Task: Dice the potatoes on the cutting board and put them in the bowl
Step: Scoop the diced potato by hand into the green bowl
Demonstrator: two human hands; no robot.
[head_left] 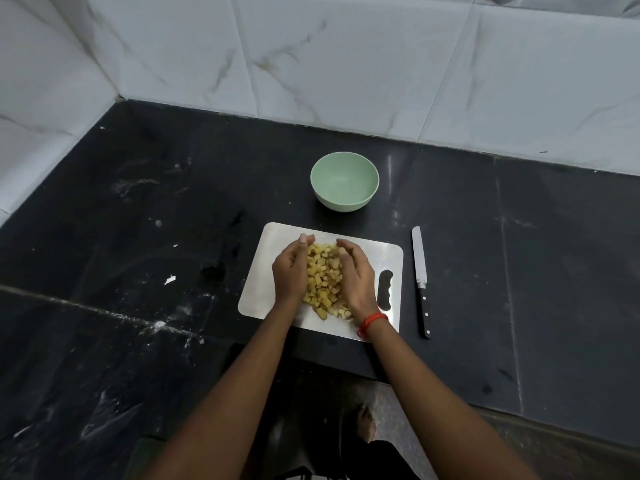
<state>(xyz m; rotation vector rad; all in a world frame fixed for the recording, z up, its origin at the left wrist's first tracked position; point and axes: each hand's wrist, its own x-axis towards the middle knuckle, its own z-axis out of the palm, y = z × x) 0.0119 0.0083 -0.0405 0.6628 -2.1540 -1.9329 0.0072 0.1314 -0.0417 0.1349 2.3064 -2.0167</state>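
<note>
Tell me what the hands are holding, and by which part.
Both cup the dice pile on the board: left hand curled against its left side, right hand against its right. The knife lies unheld beside the board.

This is a kitchen, by the look of it a home one. The left hand [290,271] and right hand [356,278] cup a heap of diced potato [323,278] on a cutting board [384,254] that lies on a dark stone counter [138,237]. Just beyond the hands stands a pale green bowl [344,202], a knife [420,271] lies to the right of the right hand, and white marble-look wall tiles [346,64] rise behind, meeting in a corner far to the left.
</note>
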